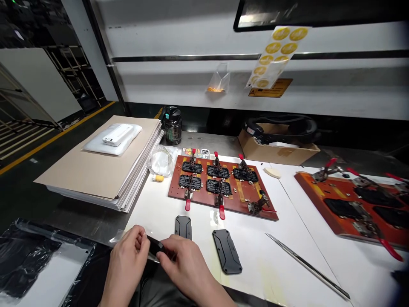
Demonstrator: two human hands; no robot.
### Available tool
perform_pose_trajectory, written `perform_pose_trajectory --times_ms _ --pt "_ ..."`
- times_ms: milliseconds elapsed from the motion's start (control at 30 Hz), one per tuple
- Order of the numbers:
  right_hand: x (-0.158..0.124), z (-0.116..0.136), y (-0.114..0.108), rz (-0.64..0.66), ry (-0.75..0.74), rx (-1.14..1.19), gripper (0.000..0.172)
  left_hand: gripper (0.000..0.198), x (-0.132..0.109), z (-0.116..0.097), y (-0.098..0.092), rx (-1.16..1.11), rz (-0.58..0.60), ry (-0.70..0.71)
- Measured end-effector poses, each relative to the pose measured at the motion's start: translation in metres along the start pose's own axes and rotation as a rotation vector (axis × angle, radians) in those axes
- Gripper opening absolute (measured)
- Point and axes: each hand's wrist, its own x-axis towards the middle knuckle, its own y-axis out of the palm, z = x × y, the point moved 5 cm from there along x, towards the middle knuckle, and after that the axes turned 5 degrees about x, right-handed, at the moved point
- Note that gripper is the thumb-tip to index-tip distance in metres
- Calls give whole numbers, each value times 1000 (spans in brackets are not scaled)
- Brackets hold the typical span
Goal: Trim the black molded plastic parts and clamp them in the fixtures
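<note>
Low in the view, a small black cover (154, 245) is held tilted between my two hands, partly hidden by fingers. My left hand (127, 260) pinches around its left end. A bit of clear film (116, 237) sticks out beside that hand. My right hand (188, 264) grips the right end between thumb and fingers. Just beyond lies a black grooved cover (183, 226), its lower part hidden by my right hand. Another black cover (227, 251) lies flat to the right.
Behind the covers sits a red-brown clamp board (236, 198) bearing black parts and red-handled clamps. A second clamp board (345, 217) is at right. Tweezers (308, 264) lie on the white sheet. Stacked cardboard sheets (86, 175), a dark bottle (173, 125) and a carton (277, 151) stand around.
</note>
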Motion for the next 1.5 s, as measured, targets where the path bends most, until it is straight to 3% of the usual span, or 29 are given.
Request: perform_pose_trajectory --times_ms 133,267,333,400,500,633,700,767,800,867,933,1000,1067,1167,1267,1367,1500 --pt "12 -8 -5 35 92 282 19 18 -10 -13 -3 2 -73 193" --pt "14 -18 10 273 231 586 22 21 -18 -16 -7 55 -122 261" --pt "14 -21 10 236 255 693 24 22 -23 -17 -9 100 -139 273" --pt "12 -21 9 230 274 702 24 24 -29 -21 -10 141 -141 284" --pt "11 -17 13 386 310 649 27 26 -35 -29 -8 181 -80 291" --pt "18 -18 2 195 238 715 26 24 -36 -44 -8 66 -1 305" --pt "18 -22 -6 82 184 591 26 26 -34 -50 -9 -51 34 318" --pt "13 -24 -7 63 147 527 34 27 -31 -53 -11 -155 49 331" --pt "10 -23 -2 130 146 572 44 27 -29 -54 -13 -197 49 340" --pt "1 -18 14 386 156 773 69 27 -25 -53 -14 -252 67 357" --pt "-4 -10 29 572 143 945 82 25 -24 -52 -15 -273 103 388" --pt "-2 -9 35 553 136 1000 70 25 -26 -50 -17 -284 87 414" --pt "6 -15 33 385 155 949 46 25 -31 -44 -22 -305 -8 405" --pt "13 -16 17 141 87 667 13 20 -39 -25 -21 -396 -108 274" --pt "13 1 5 114 -88 408 24 17 -44 6 -11 -633 -103 -86" --pt "11 20 10 280 -159 386 27 49 -50 29 0 -1017 -48 -452" --pt "7 29 36 580 -88 449 28 51 -52 22 4 -1410 132 -596"
